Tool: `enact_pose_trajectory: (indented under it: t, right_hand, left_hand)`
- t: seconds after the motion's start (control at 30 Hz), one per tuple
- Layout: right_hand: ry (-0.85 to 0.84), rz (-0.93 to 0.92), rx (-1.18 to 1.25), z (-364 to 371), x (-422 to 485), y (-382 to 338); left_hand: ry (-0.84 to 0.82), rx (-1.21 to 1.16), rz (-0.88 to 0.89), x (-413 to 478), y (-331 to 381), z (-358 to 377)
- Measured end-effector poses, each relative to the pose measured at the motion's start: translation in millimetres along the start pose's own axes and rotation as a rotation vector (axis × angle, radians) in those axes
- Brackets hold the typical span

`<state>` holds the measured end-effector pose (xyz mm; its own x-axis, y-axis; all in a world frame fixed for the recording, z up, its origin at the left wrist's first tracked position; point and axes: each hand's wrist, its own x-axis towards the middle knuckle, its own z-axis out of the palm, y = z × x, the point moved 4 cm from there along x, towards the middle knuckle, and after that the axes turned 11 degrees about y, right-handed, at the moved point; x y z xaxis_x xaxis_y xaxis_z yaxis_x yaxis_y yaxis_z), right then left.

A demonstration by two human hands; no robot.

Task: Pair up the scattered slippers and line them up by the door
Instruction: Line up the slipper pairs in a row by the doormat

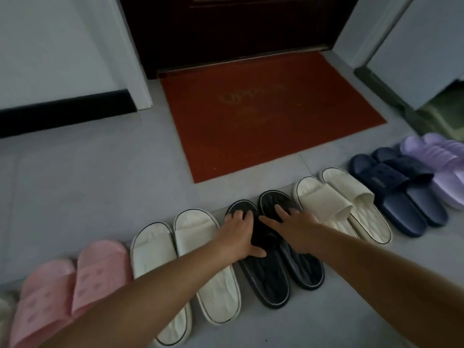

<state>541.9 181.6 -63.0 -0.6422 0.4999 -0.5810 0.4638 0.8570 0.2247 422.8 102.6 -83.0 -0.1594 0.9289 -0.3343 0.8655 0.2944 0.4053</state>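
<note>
A row of slipper pairs runs across the floor in front of the red doormat (263,116). From the left: a pink pair (62,292), a cream pair (160,249), a black pair (276,280), a second cream pair (351,204), a navy pair (401,197) and a lilac pair (442,167). My left hand (241,234) grips the strap of the left black slipper. My right hand (293,219) lies on the strap of the right black slipper, fingers spread over its toe. Both black slippers rest on the floor, side by side.
The dark door (238,28) stands behind the mat. A white wall with a black skirting (65,114) is at the left. A white panel and a green object (444,114) are at the far right. A pale item shows at the bottom left edge.
</note>
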Motion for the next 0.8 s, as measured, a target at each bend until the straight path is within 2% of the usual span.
enact_pose_trajectory:
  t: [0.23,0.4,0.53,0.8]
  right_hand:
    - [0.091,-0.261,0.053,-55.7,16.9,-92.3]
    - [0.134,-0.414,0.014,-68.7,37.6,-124.7]
    - [0.121,-0.447,0.094,-70.8,51.3,-136.8]
    - [0.206,-0.455,0.203,-56.3,64.5,-143.2]
  left_hand:
    - [0.093,-0.029,-0.103,-51.8,-85.9,-29.3]
    - [0.052,-0.043,-0.216,-79.8,-129.4,-29.7]
    - [0.071,0.030,-0.274,-107.1,-156.7,-21.5]
    - [0.152,-0.003,-0.294,-109.8,-171.9,-17.1]
